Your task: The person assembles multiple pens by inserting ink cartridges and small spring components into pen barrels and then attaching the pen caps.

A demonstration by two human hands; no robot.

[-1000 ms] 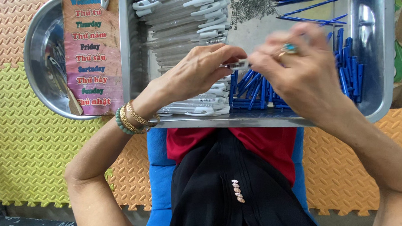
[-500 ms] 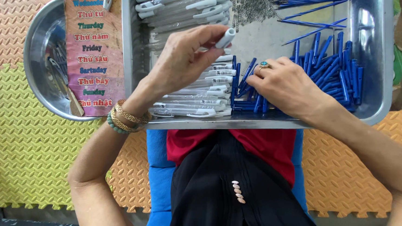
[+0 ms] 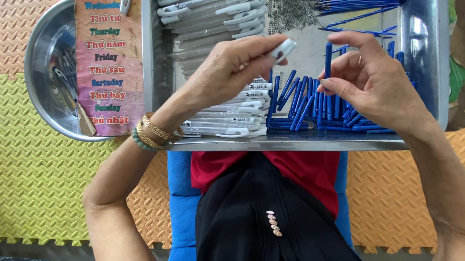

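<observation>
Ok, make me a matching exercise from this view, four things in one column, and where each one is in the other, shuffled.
1. white pen barrel
2. single blue piece
3. round metal bowl
4. bracelets

A. left of the metal tray, partly under a coloured chart
B. on the left wrist
C. in the right hand fingertips, upright
D. in the left hand fingertips

Pairs: 1-D, 2-C, 3-A, 4-B

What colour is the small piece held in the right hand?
Blue; the piece stands upright in the right hand, head view.

White pen barrel and blue pen part
The barrel tilts, pinched at its end; the slim blue part stands upright above the tray.
</observation>
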